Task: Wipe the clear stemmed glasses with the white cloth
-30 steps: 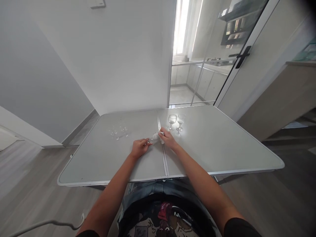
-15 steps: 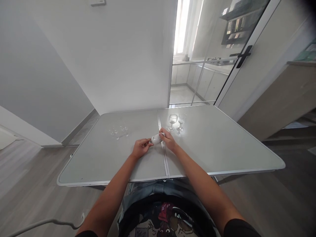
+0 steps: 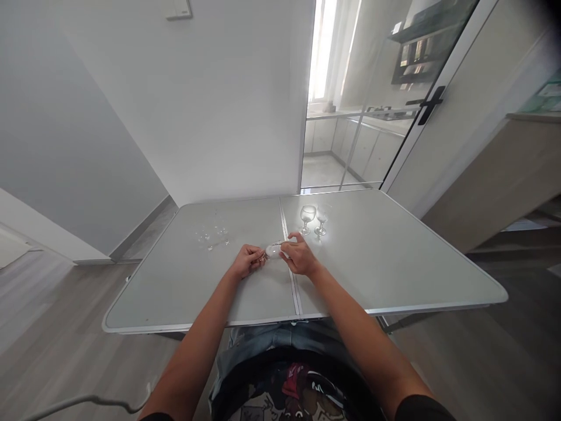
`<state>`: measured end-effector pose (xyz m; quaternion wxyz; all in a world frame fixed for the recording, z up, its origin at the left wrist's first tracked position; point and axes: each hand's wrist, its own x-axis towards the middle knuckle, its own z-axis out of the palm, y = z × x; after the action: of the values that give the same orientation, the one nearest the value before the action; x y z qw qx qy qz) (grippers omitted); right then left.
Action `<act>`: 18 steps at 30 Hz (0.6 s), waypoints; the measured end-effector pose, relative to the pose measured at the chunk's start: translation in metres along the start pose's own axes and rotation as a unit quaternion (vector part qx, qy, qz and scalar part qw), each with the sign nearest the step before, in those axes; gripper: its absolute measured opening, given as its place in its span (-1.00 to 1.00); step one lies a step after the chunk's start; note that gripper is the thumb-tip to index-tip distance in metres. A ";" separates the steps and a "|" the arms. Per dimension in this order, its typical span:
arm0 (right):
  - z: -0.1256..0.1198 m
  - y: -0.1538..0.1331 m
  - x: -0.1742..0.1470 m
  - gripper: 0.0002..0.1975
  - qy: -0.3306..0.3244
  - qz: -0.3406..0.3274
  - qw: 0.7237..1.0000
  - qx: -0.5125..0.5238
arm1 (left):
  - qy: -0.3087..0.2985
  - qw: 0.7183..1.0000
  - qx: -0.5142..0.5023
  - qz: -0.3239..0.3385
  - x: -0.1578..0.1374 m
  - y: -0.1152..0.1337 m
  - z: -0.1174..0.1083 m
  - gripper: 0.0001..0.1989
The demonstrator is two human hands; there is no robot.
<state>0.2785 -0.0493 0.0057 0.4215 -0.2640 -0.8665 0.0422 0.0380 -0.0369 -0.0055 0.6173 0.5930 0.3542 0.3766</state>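
A clear stemmed glass (image 3: 274, 252) is held sideways in front of me, low over the table. My left hand (image 3: 249, 261) pinches its stem end with the fingers closed. My right hand (image 3: 300, 254) is closed around the bowl end, the index finger bent and slightly raised. Something whitish shows at the bowl; whether it is a cloth or glare I cannot tell. Just beyond my right hand stand two stemmed glasses, one glass (image 3: 308, 216) on the left and a fainter glass (image 3: 321, 218) beside it, both upright.
Several clear glass pieces (image 3: 212, 236) are on the left half of the pale table (image 3: 385, 263); their shape is hard to make out. A metal-edged seam (image 3: 294, 287) divides the tabletop. A white wall and a glass door (image 3: 363, 111) with a black handle stand behind it.
My right hand has turned over the bowl and dropped slightly, its index finger lifting. My left hand has shifted a little left, still at the stem end. The glass stays between both hands.
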 end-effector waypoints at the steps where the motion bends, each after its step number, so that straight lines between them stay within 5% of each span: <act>1: -0.001 -0.002 0.000 -0.85 -0.003 -0.006 1.000 -0.003 | -0.006 1.000 -0.014 -0.008 0.001 0.000 -0.002 -0.46; 6: -0.002 -0.004 0.002 -0.86 -0.002 0.031 0.999 0.019 | 0.019 1.000 0.009 0.022 0.001 -0.001 -0.002 -0.47; 10: 0.005 0.004 0.004 -0.82 0.053 0.206 0.973 0.091 | 0.043 0.982 0.169 0.066 -0.001 -0.006 0.005 -0.54; 12: 0.008 0.010 0.005 -0.78 0.049 0.322 0.932 0.159 | 0.078 0.947 0.287 0.125 -0.001 -0.010 0.008 -0.62; 15: 0.004 0.017 0.005 -0.71 0.040 0.458 0.830 0.316 | 0.113 0.874 0.420 0.218 -0.001 -0.016 0.009 -0.71; 18: -0.006 0.017 0.006 -0.64 0.068 0.483 0.747 0.451 | 0.135 0.836 0.466 0.257 -0.001 -0.017 0.008 -0.73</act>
<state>0.2876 -0.0326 0.0088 0.4725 -0.4289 -0.4724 0.6079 0.0456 -0.0419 -0.0220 0.0950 0.8234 0.4027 0.3883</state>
